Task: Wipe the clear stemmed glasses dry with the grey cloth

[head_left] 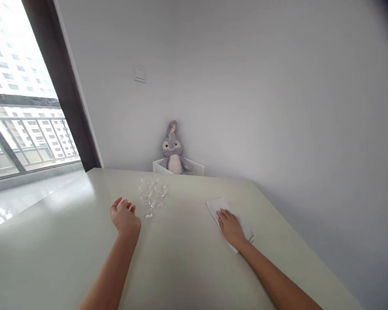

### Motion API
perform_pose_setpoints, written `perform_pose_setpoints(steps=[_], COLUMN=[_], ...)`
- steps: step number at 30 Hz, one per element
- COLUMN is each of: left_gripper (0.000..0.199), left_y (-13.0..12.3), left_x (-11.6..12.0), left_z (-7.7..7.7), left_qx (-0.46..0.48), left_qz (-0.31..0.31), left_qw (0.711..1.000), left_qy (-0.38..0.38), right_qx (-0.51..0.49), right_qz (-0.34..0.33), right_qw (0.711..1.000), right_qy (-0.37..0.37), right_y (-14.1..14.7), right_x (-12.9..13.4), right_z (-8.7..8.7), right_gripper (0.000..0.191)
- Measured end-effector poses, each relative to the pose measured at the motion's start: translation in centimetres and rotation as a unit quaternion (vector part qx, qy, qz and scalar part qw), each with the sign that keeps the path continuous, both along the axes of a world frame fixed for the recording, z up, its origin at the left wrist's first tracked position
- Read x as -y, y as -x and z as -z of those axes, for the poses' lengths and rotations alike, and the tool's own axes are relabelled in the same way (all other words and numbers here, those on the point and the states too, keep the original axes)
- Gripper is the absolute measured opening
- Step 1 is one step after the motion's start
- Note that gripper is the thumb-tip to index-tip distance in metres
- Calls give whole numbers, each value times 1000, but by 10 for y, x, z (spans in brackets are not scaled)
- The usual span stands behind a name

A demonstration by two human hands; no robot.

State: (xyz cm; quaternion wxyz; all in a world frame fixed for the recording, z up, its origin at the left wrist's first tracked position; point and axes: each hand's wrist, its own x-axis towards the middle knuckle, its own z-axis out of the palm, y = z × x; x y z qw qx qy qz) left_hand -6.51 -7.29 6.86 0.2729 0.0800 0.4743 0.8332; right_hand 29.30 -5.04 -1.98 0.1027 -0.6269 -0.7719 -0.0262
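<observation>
Several small clear stemmed glasses [149, 201] stand upright in a tight cluster on the pale table [181, 267]. Just to their left is my left hand [125, 217], palm turned partly up, its fingers loosely curled and apart with nothing in them. It looks slightly raised, and no contact with the glasses shows. Over on the right, my right hand [230, 224] lies flat on a folded white cloth [218, 203], fingers stretched out. The hand and wrist cover the middle of the cloth.
Beyond the table's far edge, a grey-and-white plush toy [173, 150] sits in a white perforated basket [197, 169] against the wall corner. A wall switch [140, 75] is above. On the left is a large window [26, 120] with a railing outside.
</observation>
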Motion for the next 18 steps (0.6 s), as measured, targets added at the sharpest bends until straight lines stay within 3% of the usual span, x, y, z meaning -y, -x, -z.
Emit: perform_pose_setpoints(steps=[2,5,8,13,16,18], left_gripper=[27,22,23,32,36,37], left_y=[-10,-24,-32,-31,-28,-27], left_x=[15,28,25,7,-3,-6], left_z=[4,16,23,24,23,21], left_qx=[90,215,256,312,320,328], left_qz=[71,193,272,309,314,309], left_qw=[993,955,924,898,893,891], left_qy=[23,67,75,12,-37,-52], right_qx=[-9,-13,-11,-22,-22,-41], right_qz=[-33,-73,-145,-245,-256,-255], right_qw=[999,997,988,965,965,966], right_qy=[-1,12,53,88,50,26], right_y=[22,49,69,90,98,102], right_x=[10,22,31,42,50,54], right_z=[-3,-10,-24,-42,-39,-34], right_gripper=[42,42,42,52,59,52])
